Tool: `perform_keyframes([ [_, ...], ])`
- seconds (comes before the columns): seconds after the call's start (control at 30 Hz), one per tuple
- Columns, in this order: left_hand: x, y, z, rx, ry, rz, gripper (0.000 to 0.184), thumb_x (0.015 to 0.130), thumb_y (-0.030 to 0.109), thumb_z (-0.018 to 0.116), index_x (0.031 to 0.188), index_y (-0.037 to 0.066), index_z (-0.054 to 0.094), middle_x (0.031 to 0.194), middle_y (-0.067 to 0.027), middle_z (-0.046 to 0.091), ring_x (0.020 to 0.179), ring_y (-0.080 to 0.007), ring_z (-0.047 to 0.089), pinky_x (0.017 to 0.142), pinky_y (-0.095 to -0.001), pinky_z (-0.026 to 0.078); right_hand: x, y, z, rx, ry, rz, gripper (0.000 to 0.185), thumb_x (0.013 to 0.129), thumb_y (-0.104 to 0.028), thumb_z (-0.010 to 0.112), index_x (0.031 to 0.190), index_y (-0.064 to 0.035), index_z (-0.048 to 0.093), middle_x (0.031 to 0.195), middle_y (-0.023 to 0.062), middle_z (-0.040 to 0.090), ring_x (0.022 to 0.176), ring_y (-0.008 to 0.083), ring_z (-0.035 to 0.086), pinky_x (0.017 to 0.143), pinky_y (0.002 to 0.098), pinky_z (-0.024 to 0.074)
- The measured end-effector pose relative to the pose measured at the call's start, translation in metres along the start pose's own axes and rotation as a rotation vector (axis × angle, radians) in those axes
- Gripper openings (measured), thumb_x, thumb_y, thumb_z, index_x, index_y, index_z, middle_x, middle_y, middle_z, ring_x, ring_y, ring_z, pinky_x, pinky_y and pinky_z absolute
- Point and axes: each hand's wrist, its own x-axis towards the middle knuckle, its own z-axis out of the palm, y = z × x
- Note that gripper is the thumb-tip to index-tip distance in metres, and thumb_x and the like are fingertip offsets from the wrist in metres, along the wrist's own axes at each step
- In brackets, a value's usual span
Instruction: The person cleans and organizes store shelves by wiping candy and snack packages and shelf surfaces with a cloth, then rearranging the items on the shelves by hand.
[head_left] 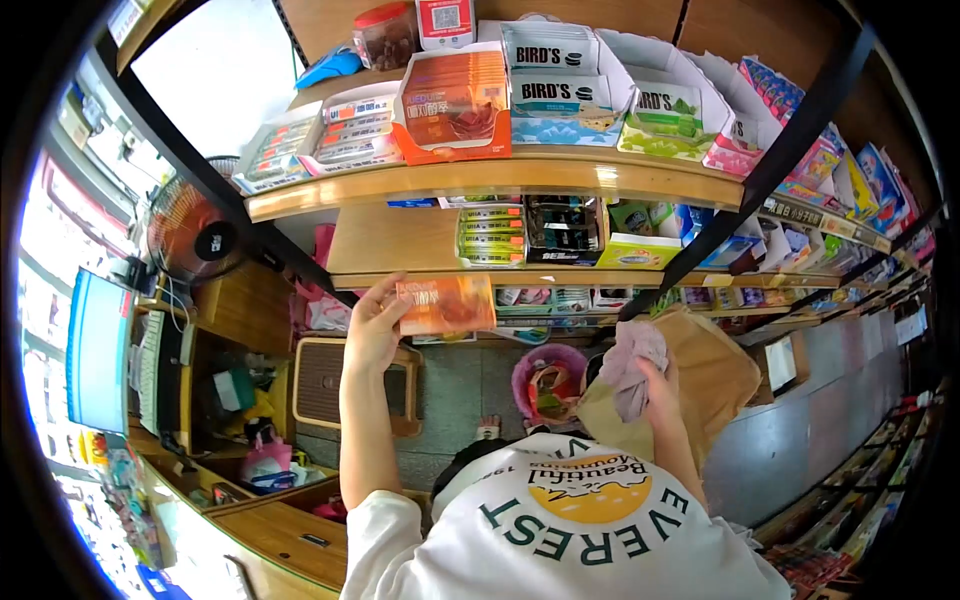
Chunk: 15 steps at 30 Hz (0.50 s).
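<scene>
My left hand is closed on the near edge of a flat orange snack packet, raised in front of the lower shelf. The packet looks like those in the orange display box on the upper shelf. My right hand grips a crumpled pale pinkish-grey cloth, held over a large brown cardboard box or paper. Between the hands, lower down, a pink basket stands on the floor with bags inside.
Boxes of BIRD'S packets line the upper wooden shelf. The middle shelf carries more boxed sweets. A brown stool, a fan and a counter with a monitor stand to the left.
</scene>
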Motion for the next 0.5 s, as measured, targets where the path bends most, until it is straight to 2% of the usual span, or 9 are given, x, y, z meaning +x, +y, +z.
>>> perform_keyframes([
  [0.07,0.011,0.009,-0.005,0.038,0.01,0.151,0.038,0.081,-0.002,0.051,0.118,-0.007,0.04,0.097,-0.0089,0.056,0.082,-0.0126,0.057,0.069,-0.0226,0.049,-0.001,0.004,-0.004,0.029,0.005,0.014,0.049,0.072,-0.006,0.061,0.116,-0.0005,0.04,0.108,0.009,0.051,0.098,0.0188,0.051,0.082,0.0285,0.0405],
  [0.13,0.009,0.047,0.015,0.021,0.015,0.255,0.038,0.08,-0.006,0.048,0.118,-0.005,0.041,0.102,-0.0088,0.055,0.09,-0.0155,0.056,0.076,-0.0268,0.049,0.001,0.007,-0.006,0.055,0.005,0.023,0.05,0.072,-0.006,0.061,0.116,-0.0005,0.039,0.108,0.009,0.051,0.097,0.0185,0.051,0.082,0.0285,0.0408],
  [0.17,0.011,0.067,0.028,0.006,0.061,0.394,0.036,0.081,-0.004,0.048,0.117,-0.005,0.043,0.102,-0.0103,0.054,0.09,-0.0166,0.056,0.078,-0.0284,0.048,0.001,0.006,-0.006,0.067,0.005,0.022,0.05,0.072,-0.006,0.061,0.116,-0.0005,0.039,0.108,0.009,0.051,0.097,0.0185,0.051,0.082,0.0285,0.0408],
  [0.23,0.018,0.108,0.05,0.138,0.129,0.616,0.031,0.082,-0.001,0.05,0.113,-0.006,0.046,0.097,-0.0101,0.056,0.088,-0.0147,0.056,0.074,-0.0249,0.046,-0.001,0.004,-0.007,0.096,0.022,-0.005,0.05,0.071,-0.005,0.061,0.116,-0.0005,0.039,0.107,0.0087,0.051,0.097,0.0181,0.051,0.082,0.0284,0.0411],
  [0.27,0.027,0.126,0.056,0.32,0.224,0.735,0.031,0.082,0.0,0.051,0.113,-0.006,0.047,0.094,-0.0099,0.057,0.084,-0.012,0.055,0.07,-0.0214,0.045,-0.001,0.006,-0.009,0.105,0.021,-0.006,0.05,0.071,-0.005,0.061,0.116,-0.0005,0.039,0.107,0.0087,0.051,0.097,0.0181,0.051,0.082,0.0284,0.0411],
  [0.3,0.041,0.14,0.061,0.344,0.188,0.829,0.03,0.082,0.001,0.052,0.11,-0.006,0.048,0.094,-0.0108,0.057,0.081,-0.0106,0.055,0.067,-0.0191,0.043,0.0,0.007,-0.012,0.093,0.035,-0.013,0.049,0.071,-0.004,0.061,0.116,-0.0004,0.039,0.107,0.0086,0.051,0.096,0.0179,0.051,0.082,0.0285,0.0414],
  [0.4,0.062,0.169,0.097,0.499,0.057,0.893,0.025,0.079,-0.003,0.051,0.104,-0.006,0.05,0.095,-0.0133,0.058,0.083,-0.0137,0.056,0.073,-0.0218,0.045,-0.001,0.009,-0.017,0.11,0.031,-0.033,0.048,0.072,-0.003,0.06,0.115,-0.0005,0.04,0.107,0.0085,0.052,0.096,0.0177,0.051,0.081,0.0286,0.0418],
  [0.47,0.092,0.172,0.1,0.577,0.008,0.764,0.024,0.079,-0.004,0.05,0.103,-0.006,0.05,0.096,-0.0141,0.058,0.083,-0.014,0.057,0.073,-0.0225,0.046,-0.002,0.008,-0.017,0.135,0.016,-0.042,0.047,0.072,-0.002,0.059,0.115,-0.0007,0.04,0.106,0.0084,0.052,0.096,0.0176,0.052,0.081,0.0287,0.0419],
  [0.5,0.11,0.168,0.1,0.599,-0.052,0.795,0.025,0.078,-0.004,0.049,0.103,-0.006,0.05,0.094,-0.0137,0.058,0.083,-0.014,0.057,0.073,-0.0229,0.046,-0.005,0.005,-0.016,0.136,0.033,-0.035,0.047,0.072,-0.002,0.059,0.115,-0.001,0.041,0.106,0.0082,0.052,0.095,0.0176,0.052,0.081,0.0288,0.0421],
])
